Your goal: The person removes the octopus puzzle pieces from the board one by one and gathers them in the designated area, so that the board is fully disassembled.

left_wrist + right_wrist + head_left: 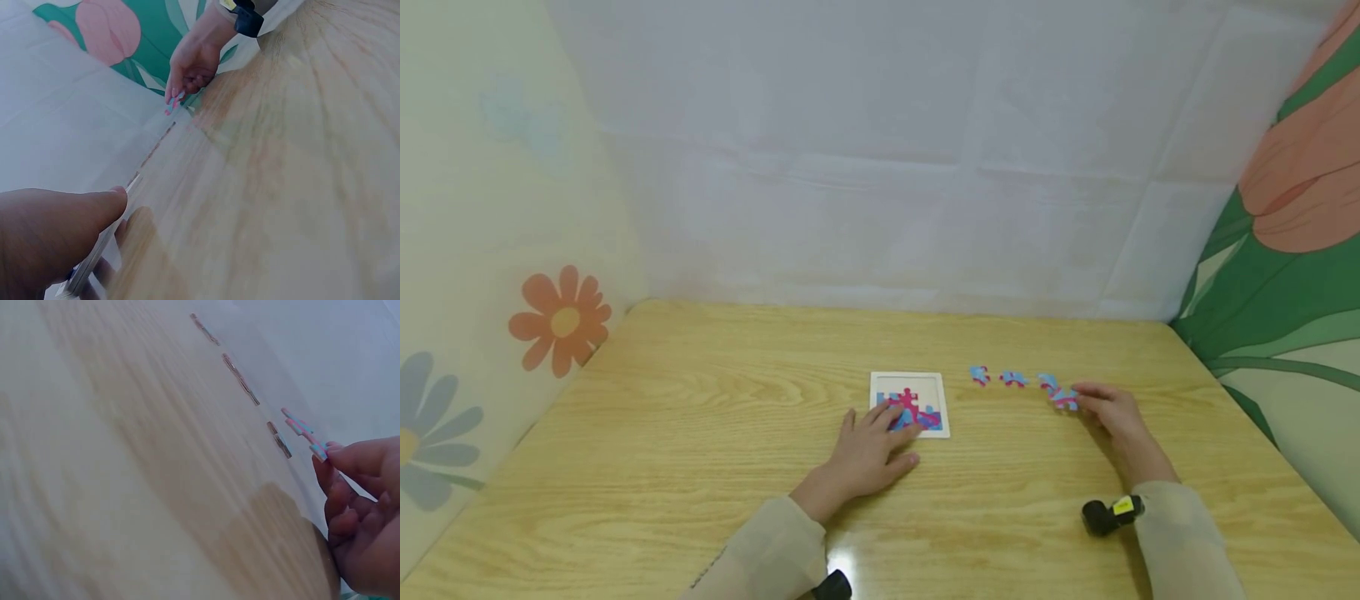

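A square white puzzle tray [947, 406] lies on the table, its lower part filled with pink, blue and purple jigsaw pieces [907, 400]. My left hand [868, 450] rests across its lower left part, fingers spread and covering some of the pieces. To the right, my right hand [1116, 417] pinches a pink and light-blue puzzle piece [1064, 399] between thumb and fingertips. In the right wrist view that puzzle piece [304, 432] is held just above the table, its other fingers curled below. Loose pieces lie near it, the closest one [1048, 382] partly overlapped by the held piece in the head view.
Two more loose puzzle pieces [1013, 379] lie in a row between the tray and my right hand. The wood-grain table [700, 392] meets a white cloth [850, 208] at the back. Flower-patterned panels [1300, 292] stand at both sides.
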A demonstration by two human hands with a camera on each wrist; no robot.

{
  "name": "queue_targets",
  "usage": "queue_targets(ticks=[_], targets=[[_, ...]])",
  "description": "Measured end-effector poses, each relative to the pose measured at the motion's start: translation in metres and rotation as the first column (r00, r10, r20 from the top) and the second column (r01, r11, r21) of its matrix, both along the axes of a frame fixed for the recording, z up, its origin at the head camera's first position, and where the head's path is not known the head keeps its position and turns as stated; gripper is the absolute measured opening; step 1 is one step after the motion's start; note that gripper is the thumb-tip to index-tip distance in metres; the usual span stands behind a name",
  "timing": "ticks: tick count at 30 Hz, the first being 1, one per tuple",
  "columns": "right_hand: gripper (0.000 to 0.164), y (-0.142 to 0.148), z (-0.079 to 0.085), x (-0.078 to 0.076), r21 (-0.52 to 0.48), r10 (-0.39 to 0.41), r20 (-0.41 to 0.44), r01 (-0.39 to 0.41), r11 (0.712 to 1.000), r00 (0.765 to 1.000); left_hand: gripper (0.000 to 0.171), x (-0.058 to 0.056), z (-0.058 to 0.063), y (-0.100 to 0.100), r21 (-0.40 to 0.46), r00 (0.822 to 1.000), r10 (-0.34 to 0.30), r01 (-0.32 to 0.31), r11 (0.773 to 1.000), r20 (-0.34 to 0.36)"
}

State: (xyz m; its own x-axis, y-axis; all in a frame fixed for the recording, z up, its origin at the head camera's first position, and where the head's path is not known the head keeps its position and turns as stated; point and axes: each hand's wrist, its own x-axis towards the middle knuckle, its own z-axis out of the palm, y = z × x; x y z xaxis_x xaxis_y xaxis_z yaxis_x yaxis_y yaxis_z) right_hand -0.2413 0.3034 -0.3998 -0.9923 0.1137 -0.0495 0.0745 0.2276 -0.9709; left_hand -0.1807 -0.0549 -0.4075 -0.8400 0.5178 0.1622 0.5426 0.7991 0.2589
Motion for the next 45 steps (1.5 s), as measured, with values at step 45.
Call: queue_targets(ticks=[45], targets=[[0.030, -0.013, -0.009, -0.005, 0.172, 0.031, -0.066, -0.019, 0.985, 0.997, 0.043, 0.001, -0.001, -0.004, 0.006, 1.000, -0.006, 0.006, 1.000, -0.018]])
